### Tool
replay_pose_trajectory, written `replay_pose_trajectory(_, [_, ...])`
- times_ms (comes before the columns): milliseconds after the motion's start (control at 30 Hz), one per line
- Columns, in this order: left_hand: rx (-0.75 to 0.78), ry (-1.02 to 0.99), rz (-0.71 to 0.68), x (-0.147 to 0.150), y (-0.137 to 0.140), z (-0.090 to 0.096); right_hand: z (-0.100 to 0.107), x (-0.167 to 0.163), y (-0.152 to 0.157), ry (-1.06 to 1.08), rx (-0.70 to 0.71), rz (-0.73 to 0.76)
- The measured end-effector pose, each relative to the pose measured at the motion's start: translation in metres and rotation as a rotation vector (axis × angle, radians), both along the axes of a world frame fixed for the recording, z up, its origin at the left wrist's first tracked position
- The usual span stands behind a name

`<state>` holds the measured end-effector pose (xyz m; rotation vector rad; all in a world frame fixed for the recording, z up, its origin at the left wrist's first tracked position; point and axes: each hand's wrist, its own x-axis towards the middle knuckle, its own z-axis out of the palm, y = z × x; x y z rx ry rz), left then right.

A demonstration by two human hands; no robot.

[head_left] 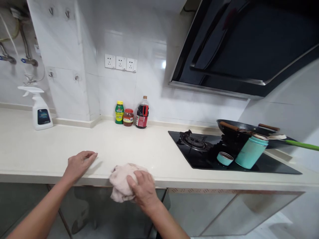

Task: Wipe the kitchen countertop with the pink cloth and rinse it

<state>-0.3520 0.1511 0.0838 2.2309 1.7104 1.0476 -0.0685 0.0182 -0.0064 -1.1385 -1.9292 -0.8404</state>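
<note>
A crumpled pale pink cloth lies at the front edge of the counter, part of it hanging over. My right hand is closed on its right side, fingers and thumb pressing into the fabric. To the left, my left hand hovers at or just over the countertop, holding nothing. Its fingers are loosely bent and point right; whether it touches the surface I cannot tell.
A white spray bottle stands at the left. By the wall are a green bottle, a red-lidded jar and a soy sauce bottle. The black gas hob carries a wok, a turquoise flask and its cup.
</note>
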Motion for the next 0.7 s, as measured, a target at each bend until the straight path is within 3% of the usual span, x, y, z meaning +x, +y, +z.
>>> replay_pose_trajectory(133, [0.002, -0.026, 0.002, 0.001, -0.003, 0.002, -0.011, 0.073, -0.029, 0.039, -0.028, -0.049])
replay_pose_trajectory(300, [-0.014, -0.03, -0.024, 0.003, -0.008, 0.005, -0.026, 0.178, -0.066, 0.032, -0.083, -0.237])
replay_pose_trajectory(400, [-0.018, -0.011, -0.035, 0.005, -0.01, 0.007, -0.03, 0.223, -0.083, 0.091, -0.146, -0.328])
replay_pose_trajectory(567, [-0.024, -0.03, -0.04, 0.004, -0.009, 0.005, -0.005, 0.236, -0.107, 0.398, -0.405, -0.224])
replay_pose_trajectory(700, [-0.028, -0.056, -0.05, 0.002, -0.007, 0.003, 0.038, 0.22, -0.108, 0.821, -0.604, -0.393])
